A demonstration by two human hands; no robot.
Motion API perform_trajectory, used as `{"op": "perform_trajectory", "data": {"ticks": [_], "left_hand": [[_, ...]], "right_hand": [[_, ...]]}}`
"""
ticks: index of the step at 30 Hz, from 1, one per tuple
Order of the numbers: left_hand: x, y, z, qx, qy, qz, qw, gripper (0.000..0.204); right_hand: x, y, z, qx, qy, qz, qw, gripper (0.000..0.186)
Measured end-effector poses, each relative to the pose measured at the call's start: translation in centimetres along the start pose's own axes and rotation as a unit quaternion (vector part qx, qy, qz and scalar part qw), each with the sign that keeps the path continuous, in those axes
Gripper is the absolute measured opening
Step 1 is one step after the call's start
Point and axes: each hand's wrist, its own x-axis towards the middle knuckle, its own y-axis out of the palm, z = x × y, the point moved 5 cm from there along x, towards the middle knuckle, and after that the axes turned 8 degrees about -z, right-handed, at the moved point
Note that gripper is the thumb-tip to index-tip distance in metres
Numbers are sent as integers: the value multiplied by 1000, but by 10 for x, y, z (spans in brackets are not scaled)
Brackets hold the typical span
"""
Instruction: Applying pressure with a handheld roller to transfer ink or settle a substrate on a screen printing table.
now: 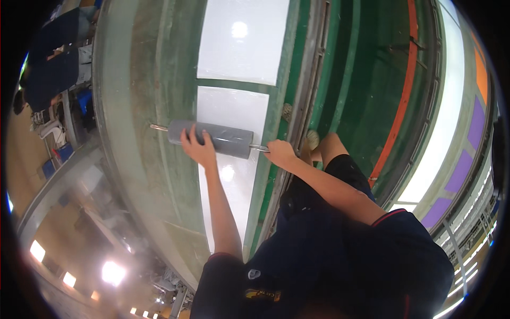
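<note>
A grey cylindrical roller [231, 140] lies across a white sheet [229, 183] on a long greenish table [159, 191]. Metal shaft ends stick out on both sides of it. My left hand [200, 151] rests on the roller's surface towards its left end, fingers spread. At the right end, my right hand [280, 154] has its fingers closed round the metal shaft [259, 148]. Farther along the table, a second white sheet [241, 42] lies in line with the first, a narrow green gap between them.
A metal rail [313, 58] edges the table on my right. Beyond it are a green surface and an orange-red bar [401, 106]. A long white strip [438, 117] and purple panels [459, 170] lie farther right. At the far left, a person in dark clothing [53, 69] is nearby.
</note>
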Motion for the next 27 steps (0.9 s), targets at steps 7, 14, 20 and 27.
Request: {"op": "perform_trajectory", "data": {"ticks": [7, 14, 20, 27], "left_hand": [[98, 97, -128, -122, -57, -3, 991, 24], [178, 166, -261, -179, -9, -30, 983, 22], [173, 149, -255, -19, -68, -50, 996, 30], [293, 278, -400, -34, -37, -44, 998, 28]], "right_hand": [[72, -93, -22, -4, 20, -5, 1000, 28], [156, -183, -45, -10, -3, -21, 1000, 31], [222, -274, -62, 6, -13, -25, 1000, 32], [310, -387, -90, -19, -14, -38, 999, 30]]}}
